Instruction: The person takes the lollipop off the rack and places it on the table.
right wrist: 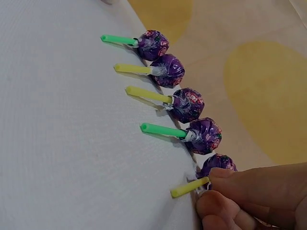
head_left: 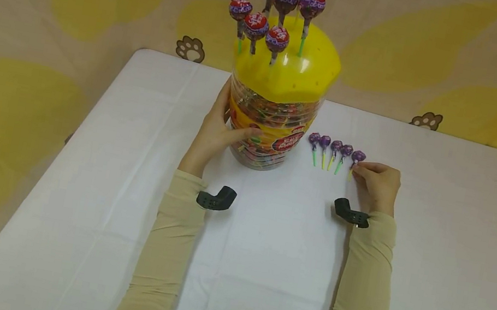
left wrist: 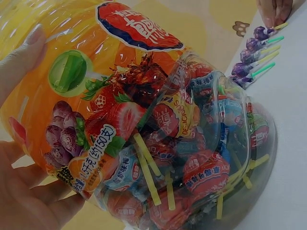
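My left hand [head_left: 213,135] holds the side of a large clear lollipop jar [head_left: 279,121] with a yellow lid [head_left: 309,77], its thumb across the front label. The left wrist view shows many wrapped lollipops [left wrist: 206,175] inside the jar. Several red and purple lollipops [head_left: 277,39] stand upright in the lid. Right of the jar, my right hand [head_left: 380,185] pinches a purple lollipop [right wrist: 191,187] with a yellow stick just below its wrapped head. That one is the rightmost of a row of purple lollipops [right wrist: 204,135] lying on the table, sticks toward me.
A white cloth covers the table [head_left: 268,269]. Behind the table's back edge hangs a cream and yellow patterned cloth [head_left: 396,53]. Dark wrist cameras [head_left: 217,198] sit on both sleeves.
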A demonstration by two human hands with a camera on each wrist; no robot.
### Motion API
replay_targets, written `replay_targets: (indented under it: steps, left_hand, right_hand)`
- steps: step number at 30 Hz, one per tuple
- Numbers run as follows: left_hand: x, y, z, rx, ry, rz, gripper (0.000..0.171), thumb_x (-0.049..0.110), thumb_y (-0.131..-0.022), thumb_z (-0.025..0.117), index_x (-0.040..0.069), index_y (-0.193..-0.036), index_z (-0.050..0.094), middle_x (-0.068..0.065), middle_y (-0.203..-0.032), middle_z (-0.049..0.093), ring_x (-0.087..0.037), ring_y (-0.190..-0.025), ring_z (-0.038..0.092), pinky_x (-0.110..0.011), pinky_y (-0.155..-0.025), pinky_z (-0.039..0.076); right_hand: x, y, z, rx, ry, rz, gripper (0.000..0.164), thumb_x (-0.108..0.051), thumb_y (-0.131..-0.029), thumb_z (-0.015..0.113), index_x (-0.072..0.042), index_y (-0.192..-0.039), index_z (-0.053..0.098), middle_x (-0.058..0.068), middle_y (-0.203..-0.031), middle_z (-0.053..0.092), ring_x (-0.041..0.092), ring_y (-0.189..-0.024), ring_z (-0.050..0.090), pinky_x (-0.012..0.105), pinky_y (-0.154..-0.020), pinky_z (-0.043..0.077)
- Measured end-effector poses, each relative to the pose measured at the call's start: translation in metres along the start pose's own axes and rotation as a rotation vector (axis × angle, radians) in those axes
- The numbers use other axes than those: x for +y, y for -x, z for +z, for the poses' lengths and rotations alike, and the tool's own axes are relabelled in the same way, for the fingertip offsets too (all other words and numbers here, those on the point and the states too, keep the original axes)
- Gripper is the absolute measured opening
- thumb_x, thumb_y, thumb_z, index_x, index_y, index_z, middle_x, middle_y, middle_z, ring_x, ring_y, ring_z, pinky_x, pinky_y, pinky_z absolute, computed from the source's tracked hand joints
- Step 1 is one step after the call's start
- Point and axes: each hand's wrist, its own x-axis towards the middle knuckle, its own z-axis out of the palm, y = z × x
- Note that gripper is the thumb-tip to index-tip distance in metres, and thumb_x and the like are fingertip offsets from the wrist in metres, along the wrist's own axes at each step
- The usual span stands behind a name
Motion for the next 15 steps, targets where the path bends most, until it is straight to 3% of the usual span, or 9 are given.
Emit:
replay_targets:
  steps: [4,8,15]
  left_hand:
    - [0.001,0.001,0.000,0.005,-0.001,0.005,0.100,0.021,-0.080,0.077,0.027,-0.152,0.009,0.004,-0.155,0.018,-0.020,-0.141,0.022,-0.037,-0.115,0.020]
    - [0.001,0.001,0.000,0.008,-0.001,0.011,0.099,0.022,-0.080,0.077,0.027,-0.152,0.009,0.005,-0.155,0.019,-0.019,-0.141,0.022,-0.038,-0.115,0.020]
    - [0.001,0.001,0.000,0.006,-0.001,0.011,0.099,0.022,-0.080,0.077,0.026,-0.152,0.009,0.004,-0.155,0.019,-0.020,-0.141,0.022,-0.038,-0.115,0.020]
  right_hand:
    - [-0.002,0.001,0.000,-0.009,0.031,0.008,0.032,-0.008,-0.084,0.071,0.010,-0.109,0.065,-0.008,-0.078,0.062,-0.002,-0.064,0.061,0.011,-0.064,0.052]
    - [-0.007,0.003,-0.002,-0.003,0.017,-0.021,0.027,-0.007,-0.083,0.071,0.008,-0.105,0.068,-0.008,-0.077,0.063,0.000,-0.065,0.061,0.010,-0.063,0.051]
    - [-0.024,0.010,-0.001,-0.021,-0.258,-0.114,0.013,0.003,-0.083,0.068,0.009,-0.094,0.069,-0.004,-0.073,0.067,0.008,-0.068,0.066,0.017,-0.066,0.055]
